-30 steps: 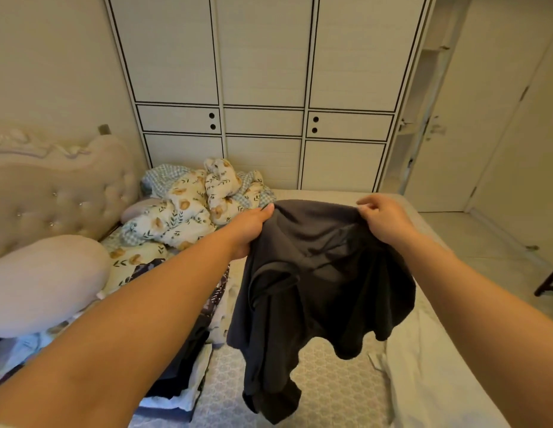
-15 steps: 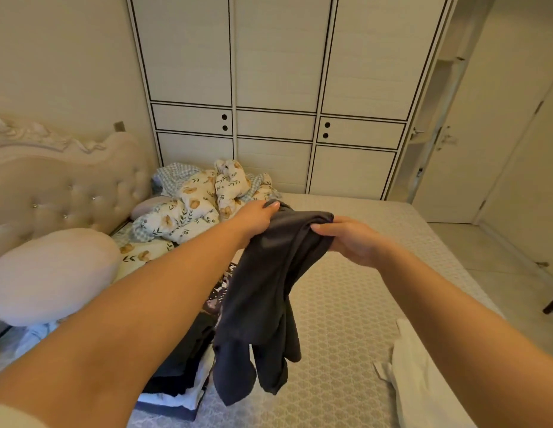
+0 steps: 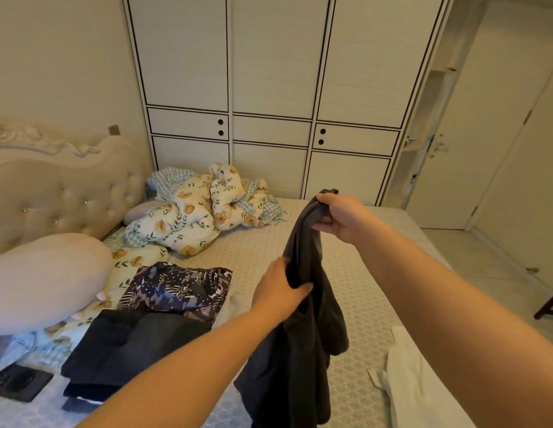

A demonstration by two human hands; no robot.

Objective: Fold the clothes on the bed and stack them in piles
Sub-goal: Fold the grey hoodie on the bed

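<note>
A dark grey garment [image 3: 303,350] hangs doubled lengthwise above the bed [image 3: 355,291]. My right hand [image 3: 340,216] grips its top edge, held high over the middle of the mattress. Lower down, my left hand [image 3: 279,288] grips the garment around its middle, thumb across the fabric. The lower part of the garment drops out of the frame's bottom. On the left of the bed lie a folded dark pile [image 3: 130,347] and a dark patterned garment [image 3: 179,288] behind it. A white garment [image 3: 417,381] lies unfolded at the bed's right front.
A crumpled floral duvet [image 3: 201,214] sits at the bed's far left by the padded headboard [image 3: 52,193]. A pink pillow [image 3: 43,279] lies at left. A dark flat object [image 3: 18,386] lies at the bed's front left. A white wardrobe [image 3: 269,88] stands behind; floor lies right.
The two hands came together at the garment's top, halving it. My left hand then dropped down to its middle while my right hand kept the top. The view swung right.
</note>
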